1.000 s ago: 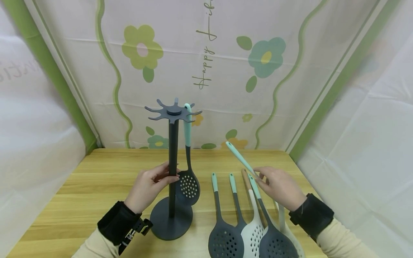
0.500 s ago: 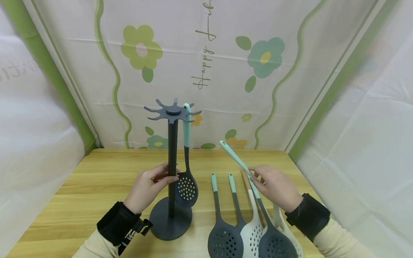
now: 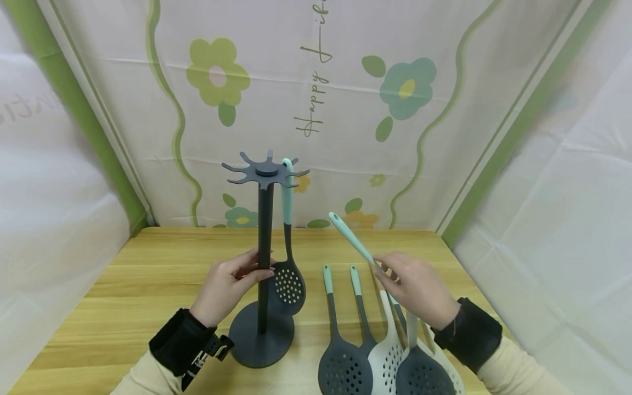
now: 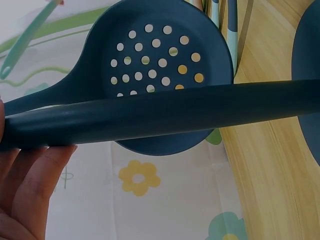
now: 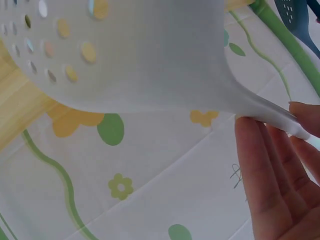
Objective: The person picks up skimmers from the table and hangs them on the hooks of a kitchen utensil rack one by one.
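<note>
Head view: my left hand (image 3: 232, 288) grips the dark post (image 3: 265, 230); my right hand (image 3: 417, 288) pinches the white spoon (image 3: 351, 239), mint end raised, right of the hooked top (image 3: 266, 171); left wrist: fingers against the post, dark spoon (image 4: 150, 55) hanging just behind, so I'd brace without knocking it; right wrist: thumb and fingers pinch the neck; best lead with the handle hole.

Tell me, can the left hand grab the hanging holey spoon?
Probably yes: the hanging spoon is beside the left hand, but its fingers hold the pole and may need to let go.
</note>
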The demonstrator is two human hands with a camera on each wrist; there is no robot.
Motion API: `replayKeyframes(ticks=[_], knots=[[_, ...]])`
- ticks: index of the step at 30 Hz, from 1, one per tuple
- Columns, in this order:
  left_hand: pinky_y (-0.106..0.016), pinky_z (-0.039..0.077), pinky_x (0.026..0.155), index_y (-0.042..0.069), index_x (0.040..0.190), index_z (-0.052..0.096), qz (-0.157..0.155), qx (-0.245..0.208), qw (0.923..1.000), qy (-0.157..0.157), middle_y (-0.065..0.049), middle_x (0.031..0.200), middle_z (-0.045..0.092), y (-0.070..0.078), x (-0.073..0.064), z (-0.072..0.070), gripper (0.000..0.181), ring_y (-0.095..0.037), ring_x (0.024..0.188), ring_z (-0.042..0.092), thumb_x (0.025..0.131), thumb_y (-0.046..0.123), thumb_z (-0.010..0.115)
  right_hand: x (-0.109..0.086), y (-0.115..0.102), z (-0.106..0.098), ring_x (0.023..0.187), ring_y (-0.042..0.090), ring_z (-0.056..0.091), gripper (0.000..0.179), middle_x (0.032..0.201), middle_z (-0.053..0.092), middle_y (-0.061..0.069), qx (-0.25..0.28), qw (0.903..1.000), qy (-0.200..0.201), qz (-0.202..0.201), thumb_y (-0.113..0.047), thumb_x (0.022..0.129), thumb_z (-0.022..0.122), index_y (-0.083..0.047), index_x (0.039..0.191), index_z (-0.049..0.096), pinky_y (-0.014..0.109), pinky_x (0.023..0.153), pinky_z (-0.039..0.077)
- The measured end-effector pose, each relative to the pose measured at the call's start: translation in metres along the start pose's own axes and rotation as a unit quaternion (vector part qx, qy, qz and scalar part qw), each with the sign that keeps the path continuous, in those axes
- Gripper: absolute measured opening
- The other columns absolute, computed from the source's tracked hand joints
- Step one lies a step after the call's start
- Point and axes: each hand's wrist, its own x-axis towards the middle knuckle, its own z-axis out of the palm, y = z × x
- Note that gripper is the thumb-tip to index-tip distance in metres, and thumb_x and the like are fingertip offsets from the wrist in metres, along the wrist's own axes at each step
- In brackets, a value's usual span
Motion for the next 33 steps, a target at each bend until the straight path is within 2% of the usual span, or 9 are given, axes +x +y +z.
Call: replayKeyframes(ticks=[10,16,22,33], knots=[[-0.03,0.061,0.077,-0.004,0.131,0.068,-0.004,0.002,1.0,0.003,-0.013,0.104,0.078,0.0,0.0,0.0,0.047,-0.021,0.092,0.075,0.093,0.025,0.066,0.004,-0.007,0.001,0.064,0.005,0.062,0.026,0.083,0.07,0.002,0.005,0.9988,0.028,-0.039,-0.005,0.08,0.079,-0.003,0.105,0.073,0.021,0.053,0.054],[-0.03,0.061,0.078,-0.003,0.13,0.068,-0.009,0.004,0.9999,0.002,-0.012,0.104,0.078,0.001,-0.001,0.0,0.046,-0.021,0.094,0.075,0.093,0.025,0.066,0.005,-0.013,0.001,0.066,0.005,0.064,0.028,0.084,0.07,0.002,0.021,0.9981,0.033,-0.048,-0.004,0.078,0.08,-0.003,0.105,0.073,0.021,0.053,0.054],[-0.031,0.061,0.079,-0.002,0.129,0.069,-0.002,0.004,1.0,0.001,-0.012,0.104,0.078,0.0,0.0,0.0,0.045,-0.02,0.093,0.075,0.093,0.025,0.066,0.006,-0.017,0.001,0.067,0.005,0.064,0.03,0.086,0.071,0.002,0.032,0.9966,0.043,-0.063,-0.004,0.077,0.081,-0.003,0.106,0.073,0.022,0.052,0.054],[-0.031,0.061,0.08,-0.002,0.128,0.07,-0.005,0.003,1.0,0.002,-0.012,0.104,0.078,-0.001,0.0,0.0,0.044,-0.02,0.095,0.075,0.093,0.025,0.066,0.011,-0.025,0.003,0.066,0.001,0.061,0.031,0.082,0.067,-0.002,0.06,0.9936,0.058,-0.076,-0.002,0.076,0.081,-0.003,0.105,0.073,0.018,0.053,0.052]])
